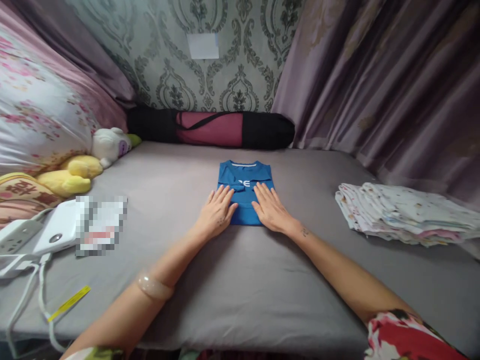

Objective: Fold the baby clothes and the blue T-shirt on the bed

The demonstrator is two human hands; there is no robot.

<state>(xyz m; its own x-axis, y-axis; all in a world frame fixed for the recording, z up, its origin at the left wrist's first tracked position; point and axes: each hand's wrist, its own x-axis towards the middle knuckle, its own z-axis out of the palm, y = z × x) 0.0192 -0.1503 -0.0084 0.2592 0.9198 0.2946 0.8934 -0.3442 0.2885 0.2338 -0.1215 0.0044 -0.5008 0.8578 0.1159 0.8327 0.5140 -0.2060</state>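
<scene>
A blue T-shirt (245, 212) with white lettering lies on the grey bed sheet (240, 280), its sides and sleeves folded inward and its collar toward the wall. My left hand (218, 209) rests flat on the shirt's left edge, fingers stretched out and pointing away from me. On the opposite edge my right hand (270, 207) lies flat in the same way, palm down. Both hands touch the cloth and grip nothing. Part of the shirt's sides is hidden beneath them.
A black and maroon long bag (210, 129) lies against the wall. Folded patterned cloths (405, 212) are stacked at right. At left are a white power bank (63, 225), cables, a power strip (18, 237), a yellow strip (69, 303) and plush toys (108, 145).
</scene>
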